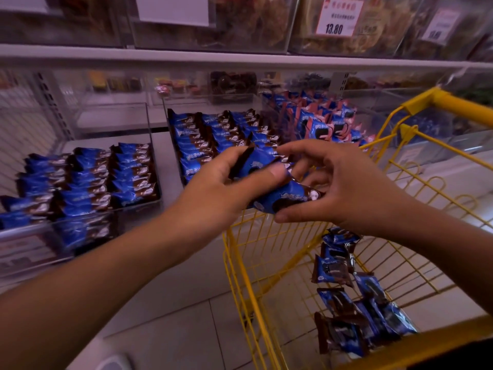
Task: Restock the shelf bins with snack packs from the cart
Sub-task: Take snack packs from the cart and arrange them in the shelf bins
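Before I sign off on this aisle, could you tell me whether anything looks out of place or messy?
Nothing looks damaged or spilled. The blue snack packs in the left bin and middle bin lie in neat rows. Only the packs in the yellow cart are jumbled, which is expected for loose stock.

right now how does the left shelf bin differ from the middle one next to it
The left bin has packs only in its front part, with bare floor showing at the back; the middle bin is packed front to back. The left bin's blue packs lie in loose, slightly uneven rows; the middle bin's packs overlap in tight rows. Both are clear-walled and hold the same blue and brown snack packs.
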`<state>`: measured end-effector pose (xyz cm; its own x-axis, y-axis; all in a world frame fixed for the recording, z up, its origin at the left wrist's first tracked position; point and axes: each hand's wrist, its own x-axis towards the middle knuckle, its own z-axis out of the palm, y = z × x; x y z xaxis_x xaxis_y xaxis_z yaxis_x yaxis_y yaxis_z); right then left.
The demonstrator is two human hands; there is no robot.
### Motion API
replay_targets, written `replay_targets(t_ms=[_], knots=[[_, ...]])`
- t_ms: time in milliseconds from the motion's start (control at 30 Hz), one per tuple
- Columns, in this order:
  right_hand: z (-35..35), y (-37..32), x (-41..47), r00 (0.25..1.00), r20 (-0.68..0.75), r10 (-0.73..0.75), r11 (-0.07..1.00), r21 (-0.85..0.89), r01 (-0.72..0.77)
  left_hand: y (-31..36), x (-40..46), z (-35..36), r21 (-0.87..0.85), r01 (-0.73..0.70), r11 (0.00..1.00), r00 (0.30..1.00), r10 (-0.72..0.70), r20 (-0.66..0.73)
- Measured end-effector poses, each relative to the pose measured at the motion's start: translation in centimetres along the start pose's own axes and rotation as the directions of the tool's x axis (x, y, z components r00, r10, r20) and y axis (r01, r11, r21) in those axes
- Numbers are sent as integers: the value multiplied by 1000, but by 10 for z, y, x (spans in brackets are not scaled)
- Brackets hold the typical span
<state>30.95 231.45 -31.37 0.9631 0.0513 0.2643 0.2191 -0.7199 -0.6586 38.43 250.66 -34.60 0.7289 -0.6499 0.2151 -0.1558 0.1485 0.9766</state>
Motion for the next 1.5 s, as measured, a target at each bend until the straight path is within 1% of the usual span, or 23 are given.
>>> replay_targets(t_ms=[67, 167, 267, 333, 400, 433, 533, 600, 667, 700, 733, 767, 800, 867, 900, 967, 1000, 1100, 1200, 1300, 1400, 1467, 1500], knots=[[3, -3, 2, 1000, -17, -4, 999, -37, 3, 1, -2, 3, 86, -58, 995, 998, 57, 15], [3, -6, 5, 998, -63, 15, 1000, -16, -16, 4, -2, -1, 126, -83, 989, 997, 82, 7], [4, -12, 10, 1000, -27, -10, 998, -70, 8, 7, -5, -6, 195, -91, 977, 996, 94, -7], [7, -17, 17, 999, 31, -19, 998, 54, 17, 10, -9, -10, 179, -100, 979, 994, 105, -17], [10, -25, 29, 995, 91, -49, 982, 188, 31, 14, -11, -20, 171, -123, 978, 987, 138, -80], [12, -31, 38, 989, 120, -81, 977, 205, 55, 18, -13, -27, 185, -133, 974, 980, 157, -120], [24, -61, 71, 964, 199, -174, 974, 178, 139, 30, -20, -58, 208, -164, 964, 949, 212, -233], [36, -78, 98, 950, 243, -195, 972, 176, 155, 40, -25, -87, 233, -170, 958, 916, 240, -322], [48, -96, 125, 937, 283, -203, 979, 89, 185, 48, -29, -125, 225, -138, 964, 868, 227, -441], [56, -105, 138, 925, 319, -206, 976, -4, 219, 50, -31, -143, 220, -113, 969, 835, 213, -508], [64, -113, 150, 907, 366, -208, 954, -129, 271, 50, -32, -162, 258, -64, 964, 796, 205, -569], [74, -122, 161, 882, 424, -204, 907, -258, 334, 46, -34, -179, 361, 15, 932, 769, 220, -600], [86, -130, 171, 852, 488, -187, 839, -371, 397, 40, -36, -194, 503, 111, 857, 775, 242, -584], [109, -145, 187, 792, 600, -112, 678, -536, 502, 28, -40, -211, 714, 265, 648, 858, 179, -481], [120, -151, 194, 766, 640, -51, 610, -587, 532, 23, -41, -214, 767, 304, 565, 893, 110, -436], [137, -162, 205, 719, 690, 78, 514, -646, 564, 18, -41, -218, 813, 343, 471, 919, 14, -395], [144, -165, 209, 698, 705, 128, 479, -660, 579, 17, -41, -219, 816, 353, 457, 919, -6, -394], [162, -163, 216, 639, 734, 228, 394, -670, 629, 15, -44, -222, 809, 346, 475, 927, -42, -372], [177, -154, 217, 591, 751, 295, 362, -660, 658, 10, -48, -224, 814, 342, 470, 940, -158, -304], [187, -145, 218, 562, 770, 301, 394, -637, 662, 6, -52, -226, 823, 335, 458, 939, -233, -253], [189, -135, 216, 526, 811, 256, 470, -579, 666, 3, -53, -227, 830, 327, 451, 936, -274, -220], [186, -129, 210, 523, 826, 213, 509, -550, 662, 0, -53, -227, 833, 317, 454, 940, -269, -211], [186, -126, 206, 532, 821, 207, 503, -556, 662, -1, -52, -227, 833, 319, 453, 939, -269, -213]])
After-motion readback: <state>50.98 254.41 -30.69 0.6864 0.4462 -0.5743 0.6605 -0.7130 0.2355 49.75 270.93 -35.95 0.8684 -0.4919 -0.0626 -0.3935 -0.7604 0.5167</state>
